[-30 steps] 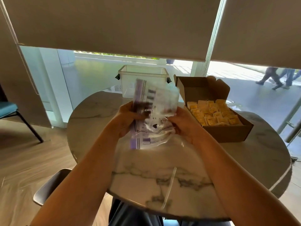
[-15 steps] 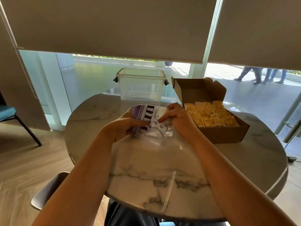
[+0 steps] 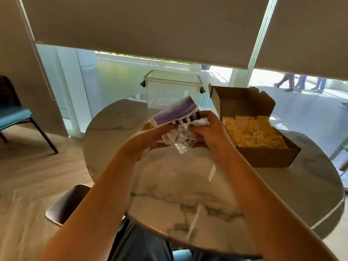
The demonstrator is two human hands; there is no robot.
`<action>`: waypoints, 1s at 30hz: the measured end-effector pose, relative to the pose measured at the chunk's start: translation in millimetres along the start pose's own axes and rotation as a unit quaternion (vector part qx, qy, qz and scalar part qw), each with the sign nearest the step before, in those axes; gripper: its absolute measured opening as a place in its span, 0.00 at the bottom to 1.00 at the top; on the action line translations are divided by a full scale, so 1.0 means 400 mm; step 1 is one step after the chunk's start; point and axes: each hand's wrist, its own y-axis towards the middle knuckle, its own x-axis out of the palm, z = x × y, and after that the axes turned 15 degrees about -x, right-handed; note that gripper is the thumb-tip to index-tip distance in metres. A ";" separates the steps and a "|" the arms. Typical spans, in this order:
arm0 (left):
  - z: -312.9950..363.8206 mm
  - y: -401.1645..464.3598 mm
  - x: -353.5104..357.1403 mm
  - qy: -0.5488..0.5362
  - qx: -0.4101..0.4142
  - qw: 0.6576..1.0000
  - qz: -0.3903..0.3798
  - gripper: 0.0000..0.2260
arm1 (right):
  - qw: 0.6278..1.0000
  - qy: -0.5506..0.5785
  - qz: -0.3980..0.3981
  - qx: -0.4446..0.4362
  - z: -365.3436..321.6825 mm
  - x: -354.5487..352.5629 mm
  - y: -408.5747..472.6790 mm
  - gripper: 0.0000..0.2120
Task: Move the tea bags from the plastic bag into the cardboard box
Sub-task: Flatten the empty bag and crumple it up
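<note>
Right now both hands meet at frame centre, above the round marble table (image 3: 188, 185), crumpling one plastic bag (image 3: 177, 127) between them. Left hand (image 3: 146, 139) comes in from lower left, fingers curled narrow round the bag's left side, thumb on top. Right hand (image 3: 209, 132) comes from lower right, fingers bent tight over the bag's right edge, knuckles toward the camera. Bag is clear w/ purple band + dark stripes at its upper end, which sticks up and tilts toward upper centre; the lower clear part is scrunched, folded, a bit blurred. Can't tell if any tea bags remain inside it.

Cardboard box (image 3: 263, 157) sits on the table at centre right, just beside the right hand, lid flap (image 3: 243, 104) standing open at the back. Inside: yellow tea bags (image 3: 254, 132) packed in rows, filling most of the box floor.

Clear plastic container (image 3: 172, 89) w/ dark side clips stands at the table's far edge, upper centre, behind the bag; looks empty, though its bottom is partly hidden by the bag.

Roller blinds (image 3: 150, 25) cover the upper frame, glass below them. Blue-seated chair (image 3: 15, 115) at far left on the wood floor. Dark chair seat (image 3: 66, 204) at lower left, by the table's near edge. Legs of ppl walking outside (image 3: 301, 83) at upper right.
</note>
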 end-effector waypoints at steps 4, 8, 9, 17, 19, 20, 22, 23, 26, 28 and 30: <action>-0.012 -0.084 -0.066 -0.097 0.023 0.993 -0.065 0.12 | 0.975 0.211 -0.061 0.028 -0.061 0.068 -0.054 0.19; -0.013 -0.193 -0.166 -0.180 0.111 0.964 -0.162 0.21 | 0.901 0.410 -0.101 0.098 -0.124 0.180 -0.111 0.16; -0.014 -0.220 -0.195 -0.203 0.124 0.952 -0.195 0.20 | 0.880 0.441 -0.110 0.135 -0.129 0.221 -0.128 0.14; -0.145 -0.446 -0.444 -0.232 0.050 0.970 -0.055 0.30 | 0.885 0.401 -0.157 0.175 -0.066 0.556 -0.268 0.20; -0.193 -0.486 -0.470 -0.125 0.030 0.985 0.118 0.26 | 0.923 0.318 -0.191 0.105 -0.019 0.615 -0.304 0.23; -0.222 -0.501 -0.486 -0.098 0.017 0.982 0.157 0.22 | 0.932 0.285 -0.209 0.080 0.009 0.643 -0.320 0.23; -0.285 -0.516 -0.522 -0.064 -0.016 0.977 0.203 0.13 | 0.933 0.248 -0.247 0.081 0.057 0.685 -0.337 0.21; -0.317 -0.522 -0.539 -0.051 -0.034 0.972 0.226 0.12 | 0.925 0.245 -0.272 0.104 0.079 0.702 -0.339 0.16; -0.399 -0.519 -0.576 -0.046 -0.062 0.959 0.274 0.25 | 0.884 0.240 -0.354 0.186 0.151 0.742 -0.332 0.08; -0.439 -0.496 -0.593 -0.056 -0.063 0.945 0.317 0.32 | 0.876 0.180 -0.405 0.191 0.211 0.771 -0.323 0.09; -0.486 -0.452 -0.612 -0.054 -0.064 0.918 0.388 0.35 | 0.871 0.107 -0.445 0.179 0.265 0.801 -0.319 0.15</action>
